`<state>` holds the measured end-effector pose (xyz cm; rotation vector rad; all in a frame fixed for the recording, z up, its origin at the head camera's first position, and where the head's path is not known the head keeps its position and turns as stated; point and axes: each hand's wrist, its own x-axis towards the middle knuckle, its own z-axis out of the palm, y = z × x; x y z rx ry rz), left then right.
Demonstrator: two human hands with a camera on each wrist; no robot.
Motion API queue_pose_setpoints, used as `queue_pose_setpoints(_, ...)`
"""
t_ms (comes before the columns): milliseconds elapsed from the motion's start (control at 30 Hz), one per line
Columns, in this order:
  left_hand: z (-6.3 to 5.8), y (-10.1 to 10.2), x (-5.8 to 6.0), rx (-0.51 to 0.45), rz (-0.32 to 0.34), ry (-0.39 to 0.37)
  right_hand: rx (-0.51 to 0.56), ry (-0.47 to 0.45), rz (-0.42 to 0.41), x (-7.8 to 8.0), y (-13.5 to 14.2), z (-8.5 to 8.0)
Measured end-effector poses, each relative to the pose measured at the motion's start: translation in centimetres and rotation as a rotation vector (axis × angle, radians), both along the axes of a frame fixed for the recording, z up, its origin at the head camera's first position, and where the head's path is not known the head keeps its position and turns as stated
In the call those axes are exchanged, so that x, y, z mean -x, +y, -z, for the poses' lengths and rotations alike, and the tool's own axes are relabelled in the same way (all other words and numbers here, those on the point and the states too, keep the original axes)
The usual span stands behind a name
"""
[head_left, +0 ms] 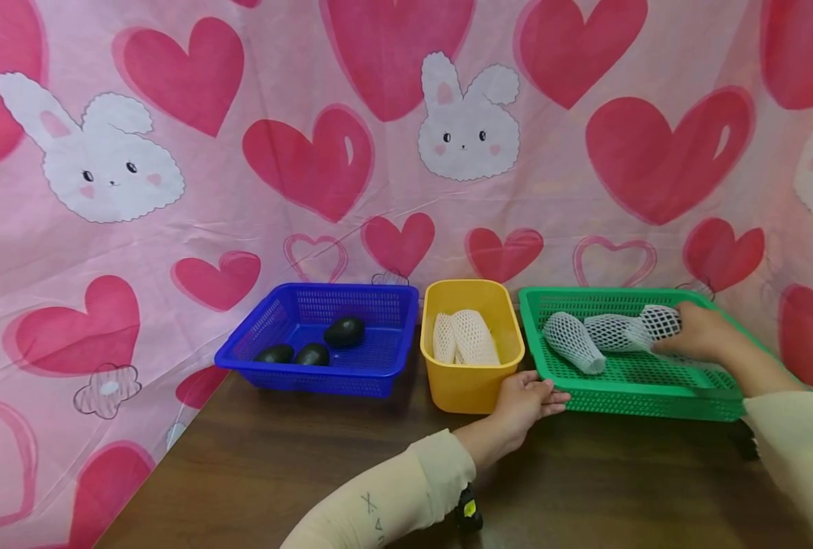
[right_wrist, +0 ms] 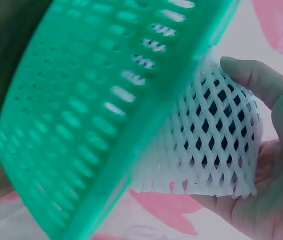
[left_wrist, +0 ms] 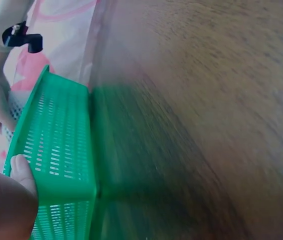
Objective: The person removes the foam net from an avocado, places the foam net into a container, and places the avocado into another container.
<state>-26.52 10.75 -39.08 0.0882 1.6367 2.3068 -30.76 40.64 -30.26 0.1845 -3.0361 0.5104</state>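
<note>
1. A netted fruit point(head_left: 660, 322) is held between thumb and fingers of the right hand point(head_left: 705, 334), in the right half of the green basket point(head_left: 653, 406).
2. It is placed just left of the right palm; long axis can't be told (hidden by hand and rim).
3. Right hand is nearer, angled in from the right.
4. Left hand point(head_left: 522, 404) is laid against the basket's near-left corner, fingers extended.

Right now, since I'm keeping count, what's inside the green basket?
In the green basket lie two white foam-netted pieces; the right hand holds a third. What that hand covers can't be seen.
</note>
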Motion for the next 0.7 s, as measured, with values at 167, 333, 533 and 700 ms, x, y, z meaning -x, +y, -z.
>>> queue_pose_setpoints(167,0.2,-0.6,-0.1,0.003,0.051,-0.001,-0.015,0.042,-0.009,-0.8,-1.3,-1.1)
queue_pose_setpoints(333,0.6,-1.5,-0.5,0.027,0.103,0.006,-0.007,0.092,-0.037,-2.0,-3.1,-2.1)
queue_pose_setpoints(533,0.4,-3.1,-1.0,0.07,0.189,0.037,0.016,0.144,-0.08,-3.7,-5.3,-3.1)
queue_pose_setpoints(700,-0.2,-5.0,-1.2,0.11,0.263,0.078,0.054,0.159,-0.106,-5.1,-7.2,-3.5)
